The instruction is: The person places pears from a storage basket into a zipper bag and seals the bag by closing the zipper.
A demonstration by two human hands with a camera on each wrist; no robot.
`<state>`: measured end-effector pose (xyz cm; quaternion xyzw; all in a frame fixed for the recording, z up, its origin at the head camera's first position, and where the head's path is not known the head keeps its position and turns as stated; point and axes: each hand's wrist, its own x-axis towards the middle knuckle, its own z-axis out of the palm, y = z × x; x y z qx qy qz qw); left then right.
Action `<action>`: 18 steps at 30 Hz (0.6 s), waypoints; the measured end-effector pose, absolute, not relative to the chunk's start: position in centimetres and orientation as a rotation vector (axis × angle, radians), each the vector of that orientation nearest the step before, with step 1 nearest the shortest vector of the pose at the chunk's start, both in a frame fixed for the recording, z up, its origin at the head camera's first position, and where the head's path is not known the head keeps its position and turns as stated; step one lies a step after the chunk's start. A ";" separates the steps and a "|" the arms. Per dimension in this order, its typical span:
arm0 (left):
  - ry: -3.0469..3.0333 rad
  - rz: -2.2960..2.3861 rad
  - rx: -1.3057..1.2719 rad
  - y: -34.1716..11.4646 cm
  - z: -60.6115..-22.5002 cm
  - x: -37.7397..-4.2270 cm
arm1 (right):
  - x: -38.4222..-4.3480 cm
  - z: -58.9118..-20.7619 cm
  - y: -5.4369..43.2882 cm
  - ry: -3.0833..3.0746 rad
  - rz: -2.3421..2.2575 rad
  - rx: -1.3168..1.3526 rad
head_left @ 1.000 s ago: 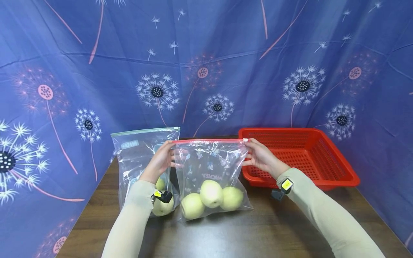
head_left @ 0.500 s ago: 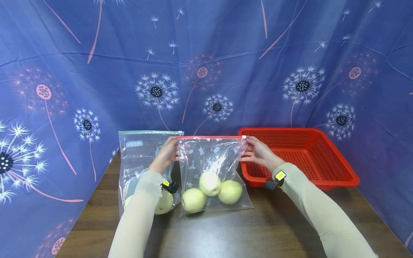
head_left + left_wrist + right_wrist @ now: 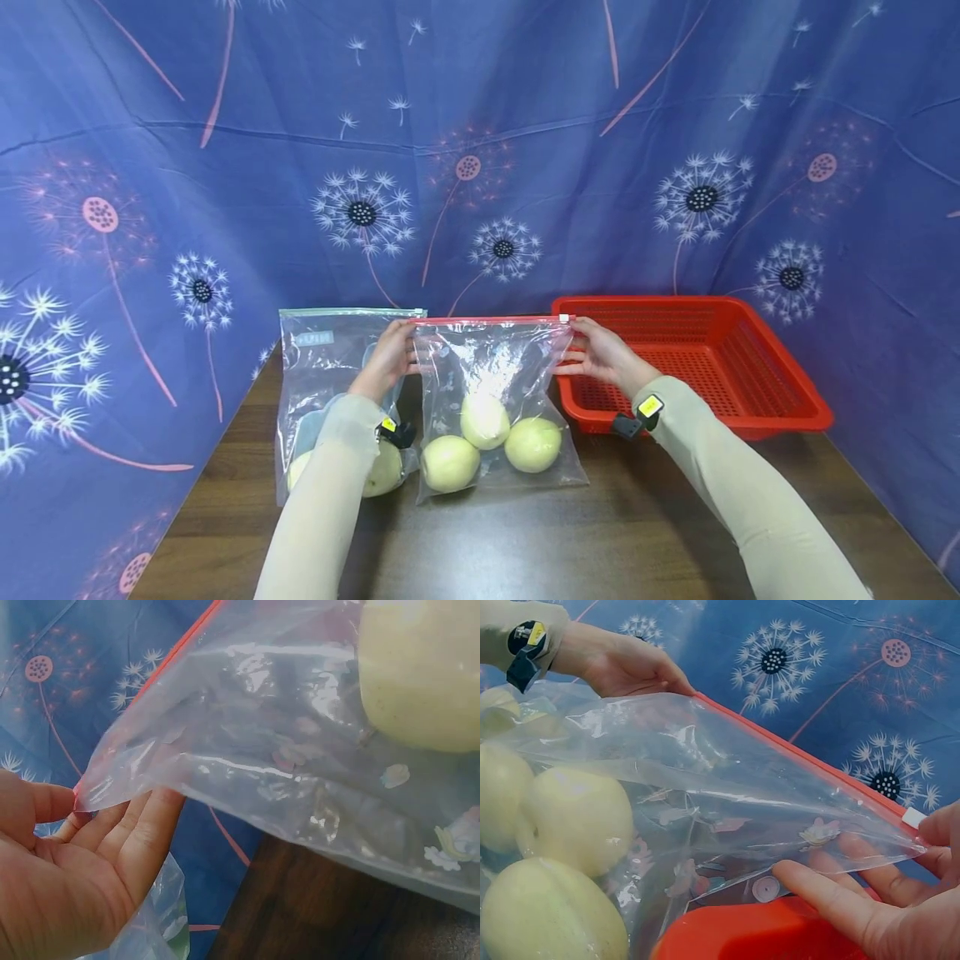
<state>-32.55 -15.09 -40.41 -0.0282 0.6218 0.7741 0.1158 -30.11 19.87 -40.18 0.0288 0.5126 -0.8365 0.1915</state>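
A clear zip bag [image 3: 450,400] with a red zip strip and a white slider [image 3: 564,319] stands upright in the middle of the head view. Three pale yellow-green apples [image 3: 532,445] lie in its bottom. My left hand [image 3: 388,358] pinches its top left corner between thumb and index finger, the other fingers lying behind the film. At the top right corner, close by the slider, my right hand [image 3: 600,358] pinches the red strip. The right wrist view shows the zip strip [image 3: 802,754] drawn taut between both hands.
A second clear zip bag [image 3: 315,358] with a green strip stands left, fruit in it, partly behind my left arm. A red plastic basket [image 3: 787,375] sits at right, just behind my right hand. The wooden table [image 3: 525,550] meets a blue dandelion-print curtain [image 3: 480,83].
Both hands have lifted the bag slightly and moved it back, the left hand shifting a little right. The green-strip bag has shifted slightly right. The last half second shows almost no movement.
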 end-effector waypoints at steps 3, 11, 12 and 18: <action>1.822 2.272 -0.077 -15.1 -40.3 -32.4 | -30.1 -40.1 20.1 1.456 -2.315 0.076; 1.880 2.259 -0.083 -15.0 -40.3 -31.9 | -30.1 -39.9 20.6 1.590 -2.188 -0.025; 1.895 2.247 -0.084 -15.0 -40.3 -31.9 | -30.1 -39.9 20.6 1.599 -2.176 -0.035; 1.938 2.173 -0.070 -14.8 -40.4 -31.6 | -29.7 -39.6 20.6 1.616 -2.150 -0.053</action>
